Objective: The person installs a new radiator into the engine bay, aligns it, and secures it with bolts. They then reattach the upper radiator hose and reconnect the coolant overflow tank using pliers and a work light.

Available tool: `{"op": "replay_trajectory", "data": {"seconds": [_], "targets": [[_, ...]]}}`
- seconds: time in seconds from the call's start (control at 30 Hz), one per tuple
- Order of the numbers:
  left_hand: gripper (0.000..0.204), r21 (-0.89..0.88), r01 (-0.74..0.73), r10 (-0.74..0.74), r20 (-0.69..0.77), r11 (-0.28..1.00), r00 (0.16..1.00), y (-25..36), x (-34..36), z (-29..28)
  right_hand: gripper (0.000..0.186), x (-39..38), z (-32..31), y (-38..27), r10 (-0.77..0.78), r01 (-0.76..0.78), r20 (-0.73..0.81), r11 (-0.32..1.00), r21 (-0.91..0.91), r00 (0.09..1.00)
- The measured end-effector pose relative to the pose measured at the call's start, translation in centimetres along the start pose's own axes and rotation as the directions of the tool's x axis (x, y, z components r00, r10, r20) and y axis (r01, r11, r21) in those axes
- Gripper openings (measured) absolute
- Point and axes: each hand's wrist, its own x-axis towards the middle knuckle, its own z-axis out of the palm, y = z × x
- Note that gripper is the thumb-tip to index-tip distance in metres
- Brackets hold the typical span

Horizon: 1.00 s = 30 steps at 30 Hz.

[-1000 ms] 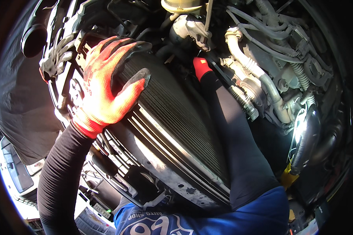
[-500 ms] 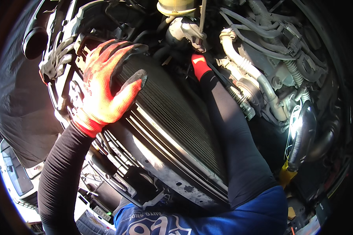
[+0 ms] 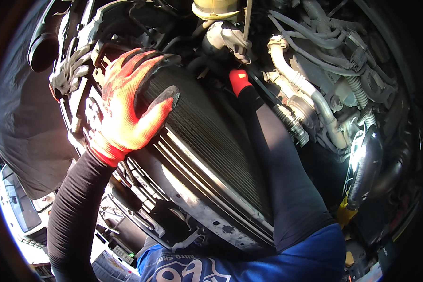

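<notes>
Mid-frame: radiator point(image 3: 207, 127), slanting from upper left to lower right. Left hand point(image 3: 131, 101), gloved, at upper left over its upper end; fingers and thumb spread, grip open, no object seen in it. Right hand point(image 3: 240, 81), upper centre: only red glove back and cuff visible, fingers lost in shadow; grip state and contact cannot be told.

Risks (judged):
(a) Bent fins, if the left hand bears weight on the core rather than the frame.
(b) Scraped knuckles or a dropped small part, cause: right hand working in a dark, tight gap.
(c) Snagged right sleeve point(image 3: 286, 160); it runs between radiator and the pale pipe point(image 3: 322, 105).
(d) Glare from the bright lamp point(image 3: 360, 157), right of frame, hiding detail nearby.
</notes>
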Motion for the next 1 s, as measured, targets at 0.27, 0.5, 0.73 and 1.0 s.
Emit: {"op": "replay_trajectory", "data": {"seconds": [0.27,0.5,0.73,1.0], "targets": [[0.062,0.001,-0.006,0.006,-0.014,1.000,1.000,0.1,0.0,0.1,0.030,0.9,-1.4,-0.2,-0.055,0.055,0.036,0.998,0.002,0.998],[0.061,-0.002,-0.011,0.011,-0.012,1.000,1.000,0.1,0.1,0.0,0.031,1.8,-1.6,-0.9,-0.080,0.080,0.065,0.997,0.003,0.995],[0.062,-0.006,0.014,-0.014,-0.010,1.000,1.000,0.2,0.0,0.0,0.032,1.8,-1.5,-1.6,-0.106,0.106,0.084,0.994,-0.005,0.991],[0.064,-0.004,0.017,-0.017,-0.001,1.000,1.000,0.1,0.0,0.0,0.033,2.4,-2.4,-1.8,-0.145,0.148,0.114,0.989,-0.020,0.983]]}}
